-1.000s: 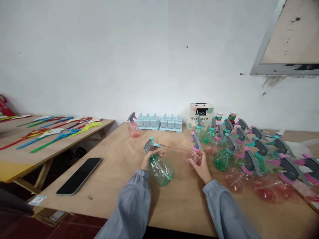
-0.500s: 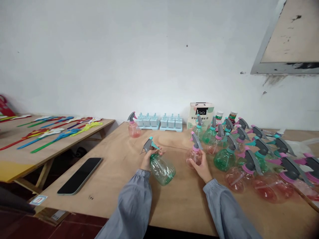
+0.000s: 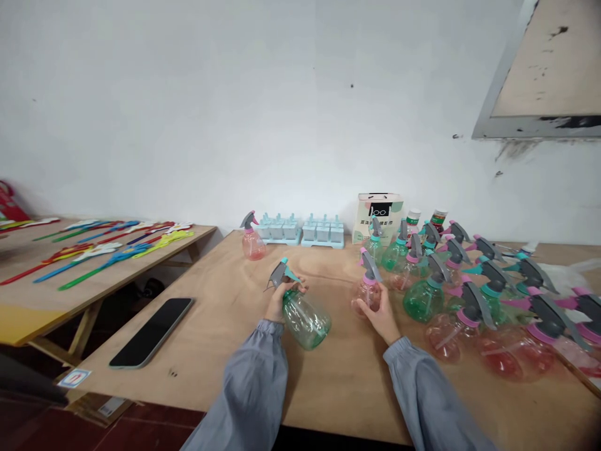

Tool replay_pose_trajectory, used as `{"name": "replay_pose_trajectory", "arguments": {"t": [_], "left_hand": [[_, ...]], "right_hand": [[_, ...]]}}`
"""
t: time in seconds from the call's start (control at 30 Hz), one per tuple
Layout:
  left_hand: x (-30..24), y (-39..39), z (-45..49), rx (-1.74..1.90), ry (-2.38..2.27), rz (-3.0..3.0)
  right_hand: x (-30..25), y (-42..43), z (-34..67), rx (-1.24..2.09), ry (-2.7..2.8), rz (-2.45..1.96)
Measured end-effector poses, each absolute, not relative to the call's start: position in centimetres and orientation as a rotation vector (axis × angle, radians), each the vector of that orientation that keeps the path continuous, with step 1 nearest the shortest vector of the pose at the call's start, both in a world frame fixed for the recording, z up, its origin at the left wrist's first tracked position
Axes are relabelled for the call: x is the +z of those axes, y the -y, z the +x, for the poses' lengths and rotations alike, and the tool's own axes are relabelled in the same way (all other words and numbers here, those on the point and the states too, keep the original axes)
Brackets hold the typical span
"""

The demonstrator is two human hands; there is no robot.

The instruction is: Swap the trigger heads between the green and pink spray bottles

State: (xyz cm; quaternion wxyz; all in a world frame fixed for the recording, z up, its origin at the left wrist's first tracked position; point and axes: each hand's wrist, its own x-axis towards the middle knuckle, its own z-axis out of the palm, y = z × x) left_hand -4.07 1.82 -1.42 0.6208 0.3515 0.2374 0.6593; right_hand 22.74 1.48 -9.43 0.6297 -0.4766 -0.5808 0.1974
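My left hand [image 3: 280, 302] is closed around the neck of a clear green spray bottle [image 3: 307, 322] with a grey and teal trigger head. That bottle tilts, its head up to the left and its base toward the lower right. My right hand [image 3: 382, 316] grips the body of a pink spray bottle [image 3: 365, 293] with a grey and pink head; it stands nearly upright at the table. Right beside it is a green spray bottle [image 3: 423, 300], one of several green and pink ones crowded on the right. A lone pink spray bottle [image 3: 254, 243] stands at the back left.
Two light-blue ice-pop molds [image 3: 323, 232] and a printed paper bag [image 3: 377, 219] stand along the wall. A black phone [image 3: 153, 332] lies on the table's [image 3: 211, 376] left side. Colourful hand-shaped sticks [image 3: 101, 257] lie on another table, across a gap.
Almost nothing differs. Both hands keep their hold on the two spray bottles in the same places, and the view has shifted very slightly.
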Motion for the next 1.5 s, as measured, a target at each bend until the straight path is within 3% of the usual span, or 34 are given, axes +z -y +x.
{"name": "replay_pose_trajectory", "arguments": {"t": [0.67,0.9,1.23,1.5], "left_hand": [[-1.3,-1.8,-4.3,1.664,-0.581,1.018],[0.4,-1.3,-5.5,1.786,-0.938,1.258],[1.0,-4.1,-14.6,1.925,-1.718,1.573],[-1.4,-6.1,-17.8,1.921,-1.740,1.570]], "right_hand": [[-9.1,-1.2,22.6,0.447,1.318,-1.114],[-9.2,-1.3,22.5,0.434,1.312,-1.122],[-9.6,-1.4,22.7,0.431,1.343,-1.112],[-9.6,-1.4,22.6,0.441,1.321,-1.108]]}}
